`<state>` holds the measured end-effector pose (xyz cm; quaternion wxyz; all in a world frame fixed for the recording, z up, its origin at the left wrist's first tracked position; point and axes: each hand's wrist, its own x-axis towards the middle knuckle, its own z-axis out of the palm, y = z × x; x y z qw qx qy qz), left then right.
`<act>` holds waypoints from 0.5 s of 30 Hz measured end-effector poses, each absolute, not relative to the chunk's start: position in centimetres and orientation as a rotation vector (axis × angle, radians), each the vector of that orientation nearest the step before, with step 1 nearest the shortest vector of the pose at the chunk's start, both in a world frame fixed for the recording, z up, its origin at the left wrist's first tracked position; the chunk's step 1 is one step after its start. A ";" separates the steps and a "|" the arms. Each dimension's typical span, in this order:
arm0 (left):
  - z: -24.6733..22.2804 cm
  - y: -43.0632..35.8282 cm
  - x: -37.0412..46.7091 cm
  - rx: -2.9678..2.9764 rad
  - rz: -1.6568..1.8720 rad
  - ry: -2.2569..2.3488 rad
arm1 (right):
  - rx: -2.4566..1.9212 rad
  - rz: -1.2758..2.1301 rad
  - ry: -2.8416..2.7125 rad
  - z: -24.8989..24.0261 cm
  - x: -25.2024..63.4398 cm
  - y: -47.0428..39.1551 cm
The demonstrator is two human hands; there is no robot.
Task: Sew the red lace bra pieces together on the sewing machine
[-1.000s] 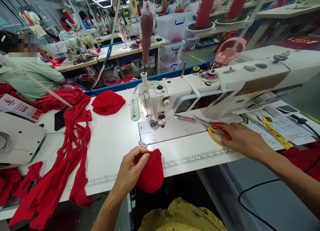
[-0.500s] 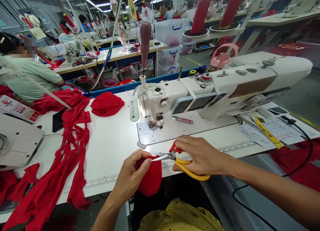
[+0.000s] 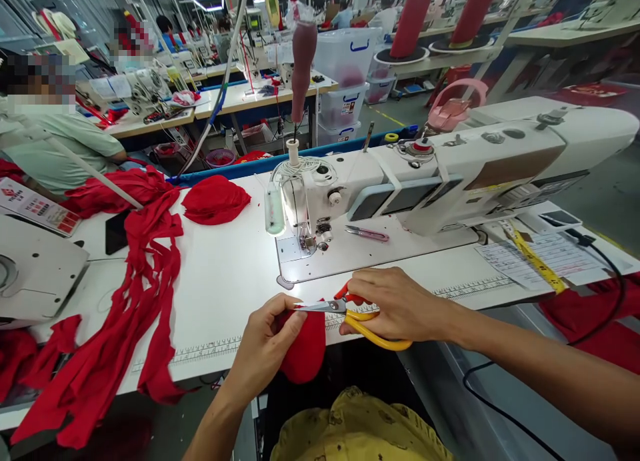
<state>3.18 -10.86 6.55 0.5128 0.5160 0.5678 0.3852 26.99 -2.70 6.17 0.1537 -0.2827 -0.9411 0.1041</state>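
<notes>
My left hand (image 3: 273,341) pinches the upper edge of a small red fabric piece (image 3: 306,346) with a rounded lower end, hanging over the table's front edge. In my right hand (image 3: 393,306) is a pair of scissors (image 3: 377,333) with yellow and red handles. Their blades point left across the top of the fabric, close to my left thumb and fingertips, and look nearly closed. Just beyond my hands stands a white sewing machine (image 3: 430,174). Pink-handled thread snips (image 3: 367,233) lie on its bed.
Long red fabric strips (image 3: 150,281) trail over the table's left side, near a stack of red pieces (image 3: 216,200). A yellow tape measure (image 3: 535,258) rests on a written sheet (image 3: 580,258) at right. A co-worker (image 3: 60,141) sits at the far left.
The scissor blades have gone from parted to nearly closed at the fabric's top edge. My left hand keeps its pinch on the fabric. The view has shifted slightly.
</notes>
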 end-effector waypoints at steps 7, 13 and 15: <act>6.4 -11.4 2.9 1.168 0.930 1.397 | -1.078 0.401 -2.640 5.7 28.5 -2.6; 5.6 -11.5 1.3 1.082 0.982 1.455 | -1.663 0.234 -2.615 4.6 31.9 0.1; 5.5 -11.5 0.9 1.053 0.986 1.485 | -1.714 0.215 -2.551 4.0 33.2 1.2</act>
